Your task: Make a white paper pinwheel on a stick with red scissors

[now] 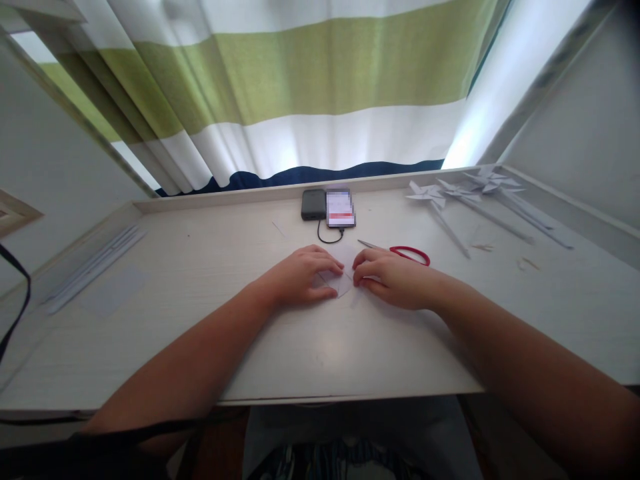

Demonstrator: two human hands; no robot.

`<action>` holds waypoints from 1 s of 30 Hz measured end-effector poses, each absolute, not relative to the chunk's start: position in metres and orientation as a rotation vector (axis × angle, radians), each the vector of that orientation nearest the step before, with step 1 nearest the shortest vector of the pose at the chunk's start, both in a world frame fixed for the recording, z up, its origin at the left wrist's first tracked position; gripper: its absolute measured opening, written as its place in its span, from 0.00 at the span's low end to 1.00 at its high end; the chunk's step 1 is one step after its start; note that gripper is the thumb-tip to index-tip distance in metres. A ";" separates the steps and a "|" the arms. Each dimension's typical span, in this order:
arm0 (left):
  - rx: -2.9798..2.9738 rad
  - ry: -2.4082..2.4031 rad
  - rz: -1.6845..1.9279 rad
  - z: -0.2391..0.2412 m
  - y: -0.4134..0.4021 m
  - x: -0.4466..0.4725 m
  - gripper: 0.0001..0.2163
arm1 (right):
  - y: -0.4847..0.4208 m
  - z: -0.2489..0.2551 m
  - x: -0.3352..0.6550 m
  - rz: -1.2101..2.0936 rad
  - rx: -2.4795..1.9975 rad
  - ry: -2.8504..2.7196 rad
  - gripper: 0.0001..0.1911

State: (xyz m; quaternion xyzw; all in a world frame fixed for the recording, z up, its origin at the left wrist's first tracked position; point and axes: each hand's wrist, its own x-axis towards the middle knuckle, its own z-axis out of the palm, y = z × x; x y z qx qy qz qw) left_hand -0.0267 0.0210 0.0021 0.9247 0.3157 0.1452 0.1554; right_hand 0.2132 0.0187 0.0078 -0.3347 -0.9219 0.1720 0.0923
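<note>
The paper (341, 285) lies on the white table (320, 353), in front of the person and between the two hands, with crease lines showing on it. The left hand (307, 275) rests on its left part, thumb and fingers spread apart, not clenched. The right hand (393, 277) is at its right edge with fingers curled down; whether they grip the paper or only touch it, I cannot tell. Just behind the right hand lie scissors (395, 249) with red handles, partly hidden by it, their tip towards the left. Further back, a phone (341, 208) sits beside a black box (313, 205), a short cable (323, 240) curving below them. At the right are three paper pinwheels (427, 193) on sticks; at the left, paper rods (95, 270) lie beside a pale sheet (114, 291)
</note>
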 end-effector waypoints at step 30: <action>2.681 0.983 0.399 0.007 0.012 -0.022 0.16 | 0.018 0.011 0.212 0.600 -0.974 -2.650 0.10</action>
